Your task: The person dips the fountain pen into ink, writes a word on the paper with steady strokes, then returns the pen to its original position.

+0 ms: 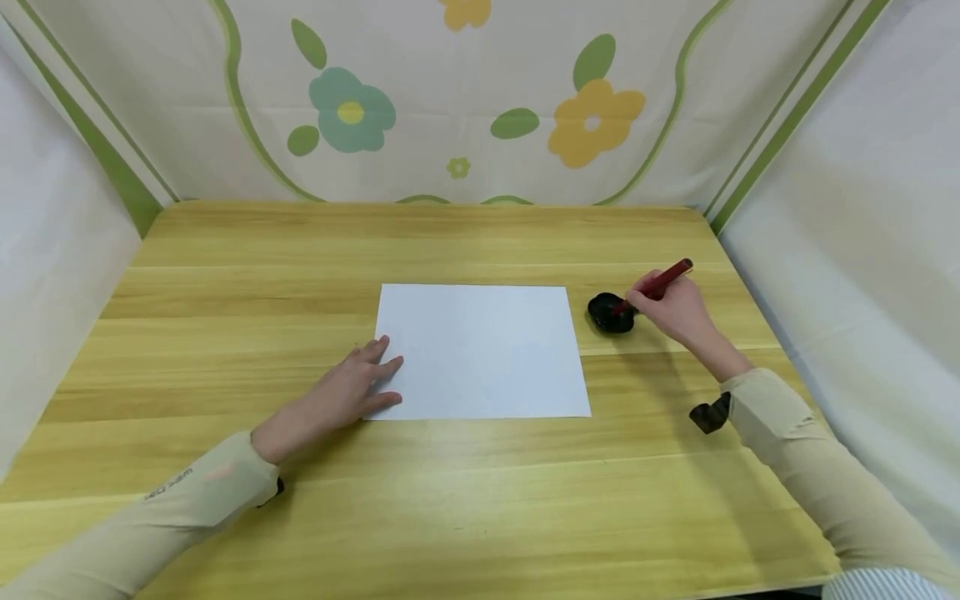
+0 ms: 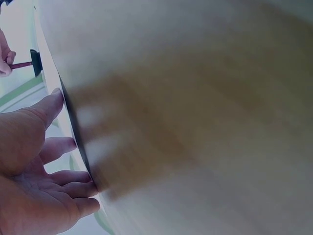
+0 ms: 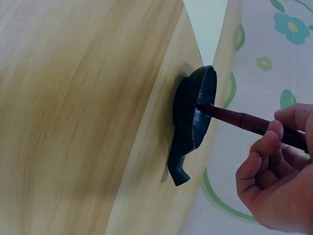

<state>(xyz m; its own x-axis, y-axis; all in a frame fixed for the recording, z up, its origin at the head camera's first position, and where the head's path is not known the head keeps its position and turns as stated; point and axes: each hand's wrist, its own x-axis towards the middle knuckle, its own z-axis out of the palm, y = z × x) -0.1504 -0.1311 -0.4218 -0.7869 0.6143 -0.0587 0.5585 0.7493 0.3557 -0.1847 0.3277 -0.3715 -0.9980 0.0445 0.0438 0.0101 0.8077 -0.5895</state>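
A white sheet of paper [image 1: 483, 350] lies flat on the wooden table. Spread fingers of my left hand [image 1: 348, 387] rest on its left edge; in the left wrist view the same hand [image 2: 44, 171] shows its fingertips along that edge. To the right of the paper sits a small black dish [image 1: 602, 313] with a short stub handle. My right hand [image 1: 675, 308] pinches a dark red brush pen [image 1: 667, 280] between thumb and fingers. In the right wrist view, the brush pen [image 3: 244, 120] slants down into the dish [image 3: 188, 105], its tip hidden inside the bowl.
The wooden table [image 1: 465, 492] has a back edge against a white cloth [image 1: 442, 100] printed with flowers and leaves. More white cloth [image 1: 847, 208] hangs at both sides. Beige sleeves [image 1: 810, 475] cover both forearms, with a dark wrist camera [image 1: 710, 413] under the right one.
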